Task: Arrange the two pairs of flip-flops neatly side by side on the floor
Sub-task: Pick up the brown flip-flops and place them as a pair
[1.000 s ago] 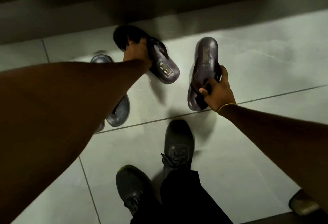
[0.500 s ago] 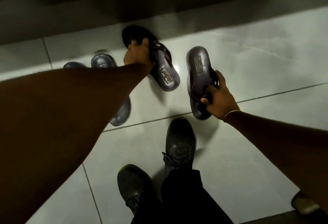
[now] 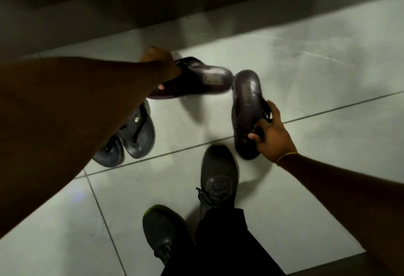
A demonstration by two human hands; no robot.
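A pale, glossy tiled floor (image 3: pixel 306 92) crossed by dark grout lines is viewed from above in dim light, with a shadowed ledge or furniture base running along its far edge. The left hand (image 3: pixel 160 62) is closed around the strap end of a dark purple-brown rubber flip-flop (image 3: pixel 196 80), which is held lying crosswise, its heel, marked with a small rectangular logo, pointed to the right; whether it touches the floor cannot be told, as it is slightly blurred. The right hand (image 3: pixel 272 134), with a thin yellow band (image 3: pixel 286 156) worn at the wrist, is closed on the straps of a second dark purple-brown rubber flip-flop (image 3: pixel 246 109), which is tilted, with its logo-marked heel directed toward the far edge of the floor. The two held heels are seen just beside each other. A pair of dark grey flip-flops with black straps (image 3: pixel 131 140) is seen resting side by side on the floor near its left edge, touching each other and partly hidden under the left forearm, toes directed toward the near edge. At the near edge, two dark grey lace-up sneakers (image 3: pixel 218 177) and a black trouser leg (image 3: pixel 220 245) of the person are shown, the forward sneaker lying close to the right-hand flip-flop.
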